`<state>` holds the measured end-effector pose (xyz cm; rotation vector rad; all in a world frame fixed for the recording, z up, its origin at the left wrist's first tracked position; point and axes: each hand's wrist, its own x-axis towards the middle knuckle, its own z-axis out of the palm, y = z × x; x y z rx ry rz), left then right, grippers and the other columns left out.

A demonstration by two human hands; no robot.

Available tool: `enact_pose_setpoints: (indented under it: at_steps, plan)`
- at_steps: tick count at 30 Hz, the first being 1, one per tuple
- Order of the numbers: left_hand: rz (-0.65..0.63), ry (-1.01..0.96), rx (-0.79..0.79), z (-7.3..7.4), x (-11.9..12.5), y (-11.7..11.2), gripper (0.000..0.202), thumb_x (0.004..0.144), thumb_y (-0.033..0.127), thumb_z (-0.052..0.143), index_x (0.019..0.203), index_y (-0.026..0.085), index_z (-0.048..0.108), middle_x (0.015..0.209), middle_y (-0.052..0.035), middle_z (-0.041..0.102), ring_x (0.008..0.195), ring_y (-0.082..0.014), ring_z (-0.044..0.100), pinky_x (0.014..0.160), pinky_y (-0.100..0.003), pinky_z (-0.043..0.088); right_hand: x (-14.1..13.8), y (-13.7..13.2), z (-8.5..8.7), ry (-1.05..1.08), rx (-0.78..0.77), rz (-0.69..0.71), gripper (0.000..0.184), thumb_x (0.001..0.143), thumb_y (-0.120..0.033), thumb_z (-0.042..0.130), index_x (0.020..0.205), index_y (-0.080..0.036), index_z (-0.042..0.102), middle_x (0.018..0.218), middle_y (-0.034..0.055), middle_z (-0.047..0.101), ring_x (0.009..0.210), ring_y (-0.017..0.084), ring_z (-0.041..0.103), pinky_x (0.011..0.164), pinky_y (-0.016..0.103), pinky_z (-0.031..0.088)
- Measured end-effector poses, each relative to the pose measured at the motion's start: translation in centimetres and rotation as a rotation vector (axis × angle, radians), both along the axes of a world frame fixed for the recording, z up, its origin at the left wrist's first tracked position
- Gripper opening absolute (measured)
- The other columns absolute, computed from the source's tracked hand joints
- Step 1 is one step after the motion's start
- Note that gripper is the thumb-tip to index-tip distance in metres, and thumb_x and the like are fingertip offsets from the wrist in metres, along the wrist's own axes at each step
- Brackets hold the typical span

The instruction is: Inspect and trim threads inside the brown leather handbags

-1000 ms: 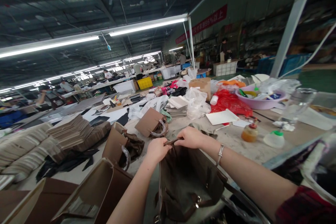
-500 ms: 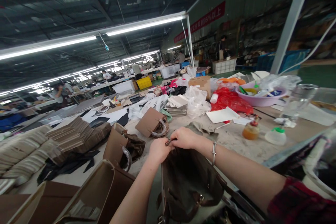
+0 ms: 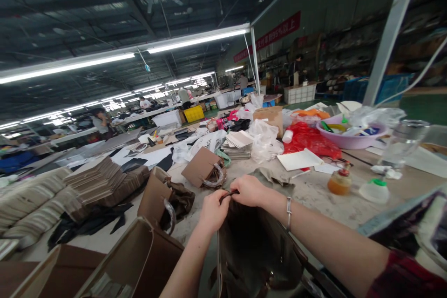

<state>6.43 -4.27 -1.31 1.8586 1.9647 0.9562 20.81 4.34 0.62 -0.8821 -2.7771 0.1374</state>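
A dark brown bag (image 3: 254, 251) stands open in front of me on the workbench (image 3: 314, 191). My left hand (image 3: 213, 211) and my right hand (image 3: 248, 190) are both closed, pinching a thin dark strap (image 3: 228, 193) at the bag's far top edge. The hands sit close together, almost touching. A silver bracelet (image 3: 288, 213) is on my right wrist. The inside of the bag is dark and I cannot make out what lies in it.
Brown bags with wrapped handles (image 3: 206, 170) lie ahead and to the left, next to stacks of brown card pieces (image 3: 101, 179). To the right are an orange bottle (image 3: 339, 182), a green-capped bottle (image 3: 374, 190), a pink basin (image 3: 351, 137) and a red plastic bag (image 3: 310, 139). People work at far benches.
My two hands have closed in towards each other along the strap at the bag's top edge. The view has tilted slightly.
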Motion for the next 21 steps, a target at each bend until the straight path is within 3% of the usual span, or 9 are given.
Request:
enact_pose_setpoints:
  at_steps: [7,11,14,17,21]
  plan:
    - [0.049,0.005,-0.024,0.1,0.4,0.2,0.016,0.078,0.023,0.054,0.074,0.02,0.069,0.075,-0.0003,0.069,0.072,-0.0151,0.06,0.066,-0.024,0.04,-0.3,0.4,-1.5,0.003,0.056,0.007,0.012,0.069,-0.023,0.055,0.069,-0.021,0.067,0.073,0.0061,0.067,0.071,0.022,0.062,0.057,0.027,0.036]
    - [0.066,0.078,-0.049,0.2,0.4,-0.1,0.017,0.078,0.021,0.052,0.076,0.021,0.068,0.074,-0.0012,0.068,0.072,-0.0155,0.059,0.063,-0.025,0.039,0.8,0.4,-0.9,0.118,-0.142,0.064,0.014,0.073,-0.034,0.06,0.071,-0.022,0.068,0.07,0.0023,0.066,0.068,0.019,0.06,0.056,0.025,0.035]
    - [0.055,0.122,-0.082,0.3,0.5,-0.1,0.015,0.078,0.021,0.052,0.075,0.021,0.067,0.074,-0.0012,0.067,0.073,-0.0153,0.059,0.063,-0.024,0.037,1.9,0.4,-0.3,0.195,-0.231,0.087,0.016,0.079,-0.032,0.056,0.076,-0.024,0.069,0.07,-0.0003,0.067,0.067,0.016,0.06,0.057,0.024,0.036]
    - [0.078,0.174,-0.094,0.0,0.5,0.5,0.009,0.075,0.021,0.055,0.073,0.021,0.064,0.073,-0.0003,0.066,0.072,-0.0152,0.058,0.061,-0.024,0.034,2.6,0.4,-0.2,0.126,-0.143,-0.004,0.022,0.079,-0.029,0.053,0.066,-0.022,0.069,0.065,0.003,0.068,0.063,0.017,0.061,0.055,0.025,0.037]
    - [0.106,0.279,-0.191,-0.6,0.0,1.6,0.006,0.069,0.015,0.06,0.069,0.02,0.061,0.07,0.0008,0.065,0.071,-0.0153,0.058,0.06,-0.023,0.032,2.6,0.3,-0.8,0.017,-0.018,0.001,0.024,0.078,-0.03,0.051,0.074,-0.022,0.073,0.071,0.005,0.071,0.067,0.019,0.065,0.059,0.025,0.043]
